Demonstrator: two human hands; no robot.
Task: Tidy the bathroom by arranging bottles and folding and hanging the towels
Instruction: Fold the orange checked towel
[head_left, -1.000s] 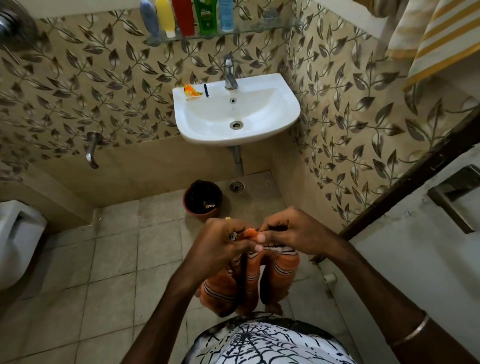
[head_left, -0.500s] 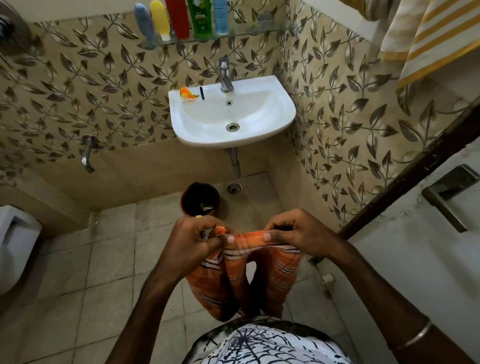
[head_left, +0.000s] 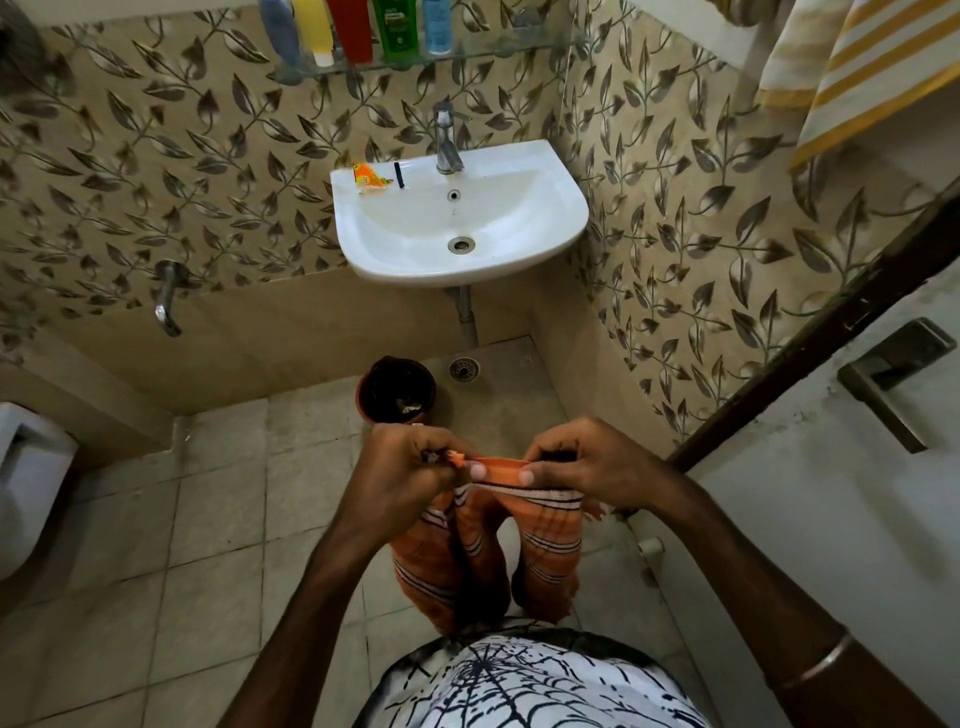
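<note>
Change: since one second ago the two hands have moved apart, and the top edge of the orange striped towel (head_left: 488, 540) is now stretched between them.
Left hand (head_left: 410, 467): fingers curled, pinching the left end of the towel's upper edge.
Right hand (head_left: 587, 462): fingers curled, pinching the right end of the same edge.
Towel position: it hangs down from both hands in long folds, near the person's body, above the floor tiles (head_left: 208, 545).
Reason for hold: I think the edge is pulled straight so the cloth can be folded evenly.
Bottles (head_left: 358, 26): standing in a row on the glass shelf (head_left: 467, 54), far, above the sink (head_left: 457, 249).
Yellow striped towel (head_left: 862, 67): hanging at the far right.
</note>
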